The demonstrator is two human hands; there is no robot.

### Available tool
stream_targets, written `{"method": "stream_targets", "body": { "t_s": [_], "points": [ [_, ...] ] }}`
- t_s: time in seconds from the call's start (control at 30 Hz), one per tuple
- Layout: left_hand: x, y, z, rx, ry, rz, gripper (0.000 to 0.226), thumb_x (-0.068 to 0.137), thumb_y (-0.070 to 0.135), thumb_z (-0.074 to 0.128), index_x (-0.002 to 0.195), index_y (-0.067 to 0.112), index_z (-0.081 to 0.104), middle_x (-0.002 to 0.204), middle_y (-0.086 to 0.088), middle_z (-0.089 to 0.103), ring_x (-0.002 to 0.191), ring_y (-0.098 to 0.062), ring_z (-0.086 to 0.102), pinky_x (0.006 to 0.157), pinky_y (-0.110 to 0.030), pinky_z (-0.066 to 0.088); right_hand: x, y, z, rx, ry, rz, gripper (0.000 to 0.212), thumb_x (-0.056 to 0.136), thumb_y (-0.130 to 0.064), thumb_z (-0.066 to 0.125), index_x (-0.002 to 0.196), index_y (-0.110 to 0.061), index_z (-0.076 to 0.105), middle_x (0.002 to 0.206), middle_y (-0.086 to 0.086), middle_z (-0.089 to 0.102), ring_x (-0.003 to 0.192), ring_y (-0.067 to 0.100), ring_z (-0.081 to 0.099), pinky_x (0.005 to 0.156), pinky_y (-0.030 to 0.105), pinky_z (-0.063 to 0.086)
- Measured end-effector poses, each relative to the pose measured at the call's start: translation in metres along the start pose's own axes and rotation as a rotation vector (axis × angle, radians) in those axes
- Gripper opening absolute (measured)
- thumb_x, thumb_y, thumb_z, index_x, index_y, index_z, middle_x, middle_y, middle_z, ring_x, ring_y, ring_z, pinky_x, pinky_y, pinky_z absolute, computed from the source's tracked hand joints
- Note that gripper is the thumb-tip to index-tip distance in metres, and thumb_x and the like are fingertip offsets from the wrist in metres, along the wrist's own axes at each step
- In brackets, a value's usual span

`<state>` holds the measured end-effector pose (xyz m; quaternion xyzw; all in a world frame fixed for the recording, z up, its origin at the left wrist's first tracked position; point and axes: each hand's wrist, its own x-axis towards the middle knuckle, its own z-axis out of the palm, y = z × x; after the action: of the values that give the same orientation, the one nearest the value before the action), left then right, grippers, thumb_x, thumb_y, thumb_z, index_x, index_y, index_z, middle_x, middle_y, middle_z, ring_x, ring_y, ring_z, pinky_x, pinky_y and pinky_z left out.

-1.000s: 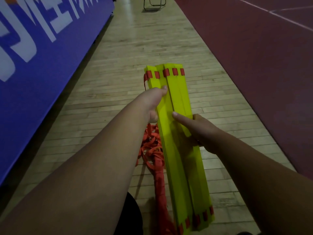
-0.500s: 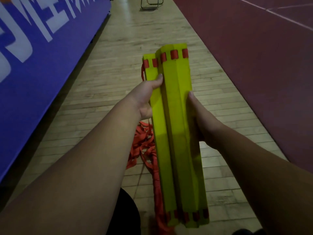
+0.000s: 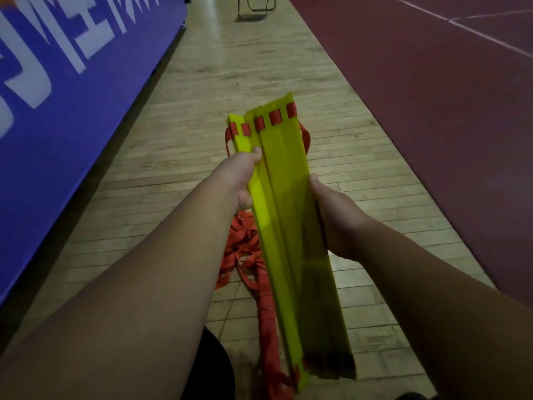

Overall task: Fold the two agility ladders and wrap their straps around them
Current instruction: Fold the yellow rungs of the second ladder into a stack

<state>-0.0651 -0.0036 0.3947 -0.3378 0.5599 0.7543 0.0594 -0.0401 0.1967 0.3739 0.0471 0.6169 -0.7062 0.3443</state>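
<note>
Two bare hands hold one bundle of flat yellow ladder rungs (image 3: 288, 226) between them, its length pointing away from the person. The left hand (image 3: 239, 180) grips the bundle's left edge, thumb on top and fingers wrapped underneath, out of sight. The right hand (image 3: 334, 215) clasps the right edge, slightly nearer the body. Five red strap tabs (image 3: 275, 117) cross the far end, beyond both hands. One tangle of red straps (image 3: 245, 249) shows below the left wrist, against the wooden floor (image 3: 230, 67).
</note>
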Motion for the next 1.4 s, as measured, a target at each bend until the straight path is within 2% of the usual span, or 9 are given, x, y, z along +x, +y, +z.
{"method": "stream_targets", "body": {
  "t_s": [0.13,0.23,0.47,0.57,0.67,0.77,1.0,1.27,1.4],
  "points": [
    [-0.008,0.001,0.007,-0.029,-0.001,0.05,0.037,0.118,0.039,0.049,0.135,0.014,0.07,0.099,-0.014,0.082,0.091,-0.031,0.078,0.076,-0.049,0.061,-0.001,-0.002,-0.001,-0.084,0.039,0.007,0.063,0.107,-0.07,0.042,0.131,-0.021,0.072,0.119,0.007,0.082,0.111,0.028,0.078,0.094,0.051,0.062],
    [-0.012,-0.002,0.01,-0.018,-0.023,0.041,0.039,0.12,0.038,0.044,0.114,0.012,0.072,0.083,-0.013,0.082,0.081,-0.029,0.078,0.071,-0.046,0.059,-0.003,-0.002,0.001,-0.131,0.076,-0.02,0.058,0.107,-0.07,0.043,0.126,-0.024,0.072,0.119,0.004,0.08,0.108,0.025,0.077,0.086,0.044,0.062],
    [-0.012,-0.005,0.015,-0.02,-0.086,0.044,0.039,0.117,0.024,0.048,0.145,0.003,0.066,0.131,-0.024,0.076,0.108,-0.038,0.077,0.084,-0.052,0.061,0.001,0.001,0.0,-0.319,0.246,-0.061,0.084,0.104,-0.08,0.032,0.148,-0.015,0.063,0.145,0.015,0.066,0.13,0.037,0.064,0.113,0.061,0.05],
    [-0.009,-0.005,0.016,0.001,-0.102,0.06,0.038,0.115,0.021,0.051,0.145,0.003,0.066,0.13,-0.024,0.077,0.112,-0.039,0.077,0.086,-0.053,0.061,-0.002,-0.002,-0.002,-0.322,0.249,-0.074,0.079,0.101,-0.083,0.035,0.139,-0.021,0.068,0.132,0.01,0.07,0.122,0.035,0.067,0.106,0.059,0.056],
    [-0.006,-0.006,0.016,0.021,-0.105,0.069,0.036,0.113,0.023,0.059,0.144,0.007,0.068,0.126,-0.021,0.079,0.111,-0.039,0.078,0.085,-0.055,0.064,-0.002,0.002,-0.003,-0.319,0.209,-0.105,0.06,0.101,-0.072,0.055,0.128,-0.021,0.069,0.116,0.006,0.076,0.104,0.032,0.075,0.083,0.055,0.066],
    [-0.004,-0.007,0.014,0.024,-0.142,0.086,0.036,0.109,0.024,0.067,0.142,0.01,0.069,0.126,-0.018,0.08,0.113,-0.04,0.078,0.089,-0.059,0.065,0.0,0.005,-0.001,-0.292,0.198,-0.135,0.042,0.107,-0.055,0.062,0.131,-0.021,0.067,0.119,0.007,0.077,0.105,0.033,0.076,0.086,0.061,0.065],
    [-0.004,-0.006,0.013,0.033,-0.136,0.132,0.035,0.106,0.022,0.072,0.139,0.009,0.071,0.128,-0.019,0.079,0.112,-0.04,0.079,0.088,-0.058,0.066,0.004,0.007,0.002,-0.334,0.213,-0.161,0.037,0.107,-0.057,0.059,0.127,-0.026,0.065,0.119,0.005,0.075,0.107,0.031,0.074,0.09,0.061,0.064],
    [0.034,-0.019,0.001,0.092,-0.149,0.103,0.118,0.036,0.05,0.115,0.141,0.018,0.072,0.149,-0.014,0.068,0.141,-0.044,0.061,0.11,-0.074,0.048,0.005,0.008,0.0,-0.241,0.146,-0.143,0.035,0.105,-0.052,0.067,0.126,-0.024,0.07,0.111,0.004,0.082,0.1,0.029,0.081,0.083,0.061,0.067],
    [0.051,-0.024,-0.003,0.085,-0.149,0.14,0.117,0.042,0.06,0.112,0.144,0.021,0.069,0.152,-0.012,0.067,0.143,-0.042,0.06,0.109,-0.075,0.048,0.007,0.009,0.0,-0.22,0.178,-0.187,0.027,0.106,-0.046,0.069,0.121,-0.024,0.071,0.11,0.006,0.082,0.1,0.028,0.08,0.085,0.059,0.067]
  ]
}}
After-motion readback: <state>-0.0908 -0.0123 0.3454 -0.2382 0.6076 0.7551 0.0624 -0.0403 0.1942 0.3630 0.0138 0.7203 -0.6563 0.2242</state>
